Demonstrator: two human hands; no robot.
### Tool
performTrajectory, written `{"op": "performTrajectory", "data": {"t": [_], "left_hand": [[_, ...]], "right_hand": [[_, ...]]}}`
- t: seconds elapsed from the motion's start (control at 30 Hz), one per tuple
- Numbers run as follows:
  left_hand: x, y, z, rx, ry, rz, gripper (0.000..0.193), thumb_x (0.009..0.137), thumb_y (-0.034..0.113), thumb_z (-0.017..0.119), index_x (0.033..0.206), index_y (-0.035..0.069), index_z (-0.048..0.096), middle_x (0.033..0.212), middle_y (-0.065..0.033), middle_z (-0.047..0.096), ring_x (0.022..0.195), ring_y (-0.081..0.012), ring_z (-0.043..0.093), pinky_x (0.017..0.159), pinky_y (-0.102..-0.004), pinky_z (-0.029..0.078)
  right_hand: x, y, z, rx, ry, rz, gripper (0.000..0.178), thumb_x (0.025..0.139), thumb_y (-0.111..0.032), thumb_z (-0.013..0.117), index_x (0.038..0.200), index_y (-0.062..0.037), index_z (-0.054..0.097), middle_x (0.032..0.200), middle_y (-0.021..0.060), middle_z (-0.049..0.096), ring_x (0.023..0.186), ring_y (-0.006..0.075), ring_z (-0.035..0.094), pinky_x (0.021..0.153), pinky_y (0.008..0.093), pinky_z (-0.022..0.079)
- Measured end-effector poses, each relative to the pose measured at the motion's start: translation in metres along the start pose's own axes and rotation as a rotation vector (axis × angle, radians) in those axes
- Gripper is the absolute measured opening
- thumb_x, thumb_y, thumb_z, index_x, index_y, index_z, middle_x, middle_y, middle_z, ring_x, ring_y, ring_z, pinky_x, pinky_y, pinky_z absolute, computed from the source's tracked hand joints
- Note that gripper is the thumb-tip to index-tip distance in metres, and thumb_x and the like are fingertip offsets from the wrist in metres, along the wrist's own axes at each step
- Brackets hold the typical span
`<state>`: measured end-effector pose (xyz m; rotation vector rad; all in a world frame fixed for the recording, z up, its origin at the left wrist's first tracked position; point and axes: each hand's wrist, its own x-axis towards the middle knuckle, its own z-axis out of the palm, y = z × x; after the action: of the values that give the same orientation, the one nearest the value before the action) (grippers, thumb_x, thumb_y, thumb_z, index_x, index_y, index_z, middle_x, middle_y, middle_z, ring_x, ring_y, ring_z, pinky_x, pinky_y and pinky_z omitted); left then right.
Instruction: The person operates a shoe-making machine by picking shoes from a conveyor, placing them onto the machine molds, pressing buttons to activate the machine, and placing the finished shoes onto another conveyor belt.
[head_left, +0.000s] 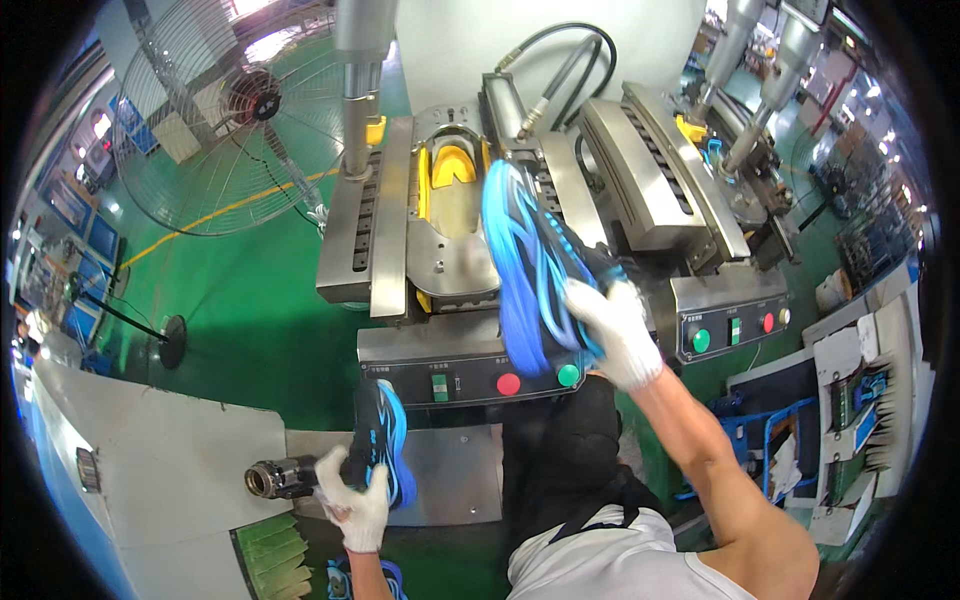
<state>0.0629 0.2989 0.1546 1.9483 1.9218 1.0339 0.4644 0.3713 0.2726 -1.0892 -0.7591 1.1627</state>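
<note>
the single view looks steeply down and forward from the wearer's head, the left of two side-by-side cameras, upright and unmirrored. its wide fisheye bends straight edges toward the border. the wearer's shirt (625, 565) is nearest at five o'clock, the left hand (355, 507) close at seven, the right hand (617, 332) at three, the fan (258, 97) farther at ten.

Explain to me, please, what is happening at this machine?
The person's right hand, in a white glove, holds up a black-and-blue shoe, which partly covers the metal machine in this view. The left hand, also gloved, holds a similar shoe lower down, near a flat metal plate. Neither hand is on the red button.
</note>
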Motion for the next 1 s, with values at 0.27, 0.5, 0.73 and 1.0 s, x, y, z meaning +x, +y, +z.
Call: {"op": "performTrajectory", "data": {"t": [0.27,0.5,0.73,1.0], "left_hand": [[-0.112,-0.1,0.037,0.211,-0.183,-0.27,0.064,0.071,0.026,0.091,0.127,0.01,0.063,0.122,-0.0163,0.062,0.113,-0.0381,0.063,0.094,-0.053,0.051],[-0.106,-0.108,0.041,-0.027,-0.228,-0.233,0.056,0.079,0.015,0.087,0.129,0.006,0.062,0.14,-0.0188,0.057,0.123,-0.041,0.063,0.101,-0.0506,0.054],[-0.097,-0.121,0.067,-0.122,-0.235,-0.12,0.053,0.08,0.01,0.085,0.127,0.004,0.062,0.141,-0.0218,0.058,0.127,-0.0429,0.06,0.108,-0.0501,0.051],[-0.101,-0.126,0.056,-0.051,-0.175,-0.068,0.05,0.079,0.006,0.082,0.123,0.004,0.059,0.138,-0.0206,0.061,0.124,-0.0411,0.062,0.105,-0.048,0.052]], "right_hand": [[0.263,0.035,0.087,-0.53,0.087,0.116,0.02,0.087,-0.02,0.078,0.101,-0.007,0.07,0.093,0.0108,0.07,0.088,0.0227,0.072,0.049,0.0388,0.058],[0.356,0.132,0.085,-1.561,0.324,-0.245,0.048,0.084,-0.042,0.063,0.108,-0.0022,0.078,0.119,0.0238,0.076,0.116,0.0369,0.072,0.102,0.0438,0.056],[0.331,0.081,0.064,-1.409,-0.098,0.106,0.066,0.09,-0.048,0.063,0.135,-0.0003,0.068,0.147,0.0253,0.061,0.133,0.0392,0.062,0.112,0.0446,0.05],[-0.022,0.065,0.061,-1.171,-0.325,-0.71,0.086,0.089,-0.029,0.081,0.155,0.0073,0.042,0.158,0.0334,0.044,0.15,0.0471,0.043,0.127,0.0495,0.033]]}}
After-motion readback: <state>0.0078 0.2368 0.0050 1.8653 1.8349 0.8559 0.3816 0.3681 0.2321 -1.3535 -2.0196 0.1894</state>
